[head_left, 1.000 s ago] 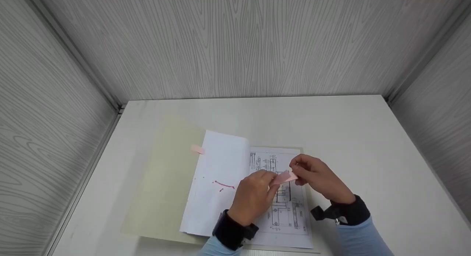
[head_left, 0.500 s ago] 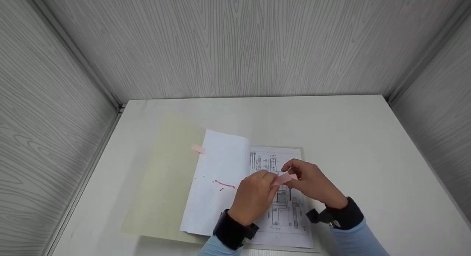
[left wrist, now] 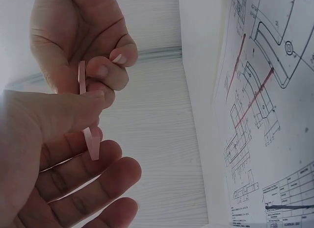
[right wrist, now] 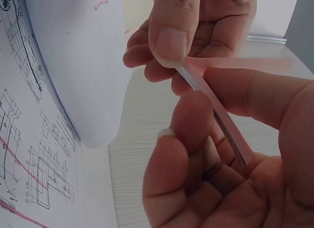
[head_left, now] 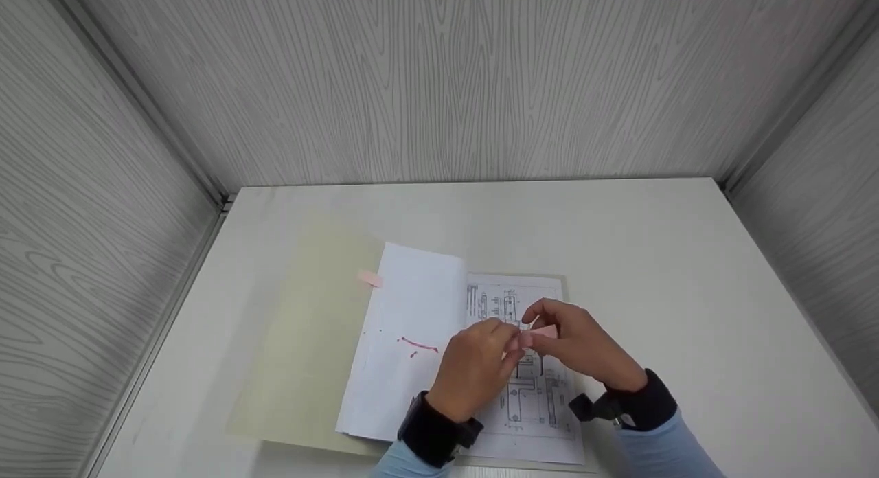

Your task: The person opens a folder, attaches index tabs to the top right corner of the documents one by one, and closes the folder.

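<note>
A small pad of pink sticky notes is held between both hands above an open folder of papers. My left hand pinches one end of the pad, its thumb on top in the left wrist view. From the other side my right hand grips the pad between thumb and fingers. One pink strip stands away from the pad in the right wrist view. Beneath the hands lies a page with technical drawings. A turned white page with red marks lies to the left.
A pink sticky tab sticks out from the turned page's edge. The folder's pale yellow cover is spread open at the left. All this is on a white table with wood-grain panels around it.
My right hand has moved left and slightly down, close against the left hand, and its fingers have shifted along the pink pad. The left hand and the folder stay put.
</note>
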### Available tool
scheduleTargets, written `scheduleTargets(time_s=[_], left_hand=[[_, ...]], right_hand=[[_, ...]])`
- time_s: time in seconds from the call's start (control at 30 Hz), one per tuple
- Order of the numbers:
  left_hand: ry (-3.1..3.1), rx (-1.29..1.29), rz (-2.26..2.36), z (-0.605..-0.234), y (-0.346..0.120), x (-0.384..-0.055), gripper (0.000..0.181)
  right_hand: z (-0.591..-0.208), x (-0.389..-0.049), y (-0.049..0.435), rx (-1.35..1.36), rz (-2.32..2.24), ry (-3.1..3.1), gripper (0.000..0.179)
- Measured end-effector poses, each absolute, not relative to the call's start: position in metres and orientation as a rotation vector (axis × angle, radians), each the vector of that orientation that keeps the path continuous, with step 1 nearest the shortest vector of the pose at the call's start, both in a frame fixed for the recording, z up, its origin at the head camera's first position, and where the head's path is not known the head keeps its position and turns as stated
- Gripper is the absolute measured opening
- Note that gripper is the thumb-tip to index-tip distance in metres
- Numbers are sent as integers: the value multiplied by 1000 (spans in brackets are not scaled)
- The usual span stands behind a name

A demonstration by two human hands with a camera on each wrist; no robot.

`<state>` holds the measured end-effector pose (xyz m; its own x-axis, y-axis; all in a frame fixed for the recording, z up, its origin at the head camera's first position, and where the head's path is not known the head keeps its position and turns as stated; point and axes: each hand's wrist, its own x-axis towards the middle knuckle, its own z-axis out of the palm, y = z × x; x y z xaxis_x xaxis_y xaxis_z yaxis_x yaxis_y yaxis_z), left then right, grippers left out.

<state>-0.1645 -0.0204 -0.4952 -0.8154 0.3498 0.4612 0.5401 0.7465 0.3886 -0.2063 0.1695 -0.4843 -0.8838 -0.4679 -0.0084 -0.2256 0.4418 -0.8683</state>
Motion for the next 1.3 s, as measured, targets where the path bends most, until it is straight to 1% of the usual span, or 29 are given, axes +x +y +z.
scheduleTargets(time_s=[0.13,0.3,0.6,0.77,0.9,1.0,1.2,1.3], left_hand=[[-2586,-689,-745,-494,-20,-164,13],[-2578,-699,-732,-494,-19,-164,19],[-2556,-723,-681,-496,-20,-165,17],[-2557,-722,-685,-495,-20,-164,18],[-2560,-724,-679,-495,-20,-164,18],[-2563,-728,-673,-494,-20,-164,19],[-2559,-734,-669,-494,-20,-164,18],[-2553,-739,-660,-493,-20,-164,18]], right_hand=[[-487,-207,168,-619,-1409,2457,26],[-484,-204,167,-592,-1430,2452,20],[-458,-192,157,-617,-1412,2463,16],[-474,-198,161,-606,-1422,2455,16],[-488,-205,166,-601,-1432,2439,20],[-490,-207,168,-609,-1436,2432,23],[-492,-207,168,-624,-1391,2472,17],[-492,-208,168,-597,-1376,2478,17]])
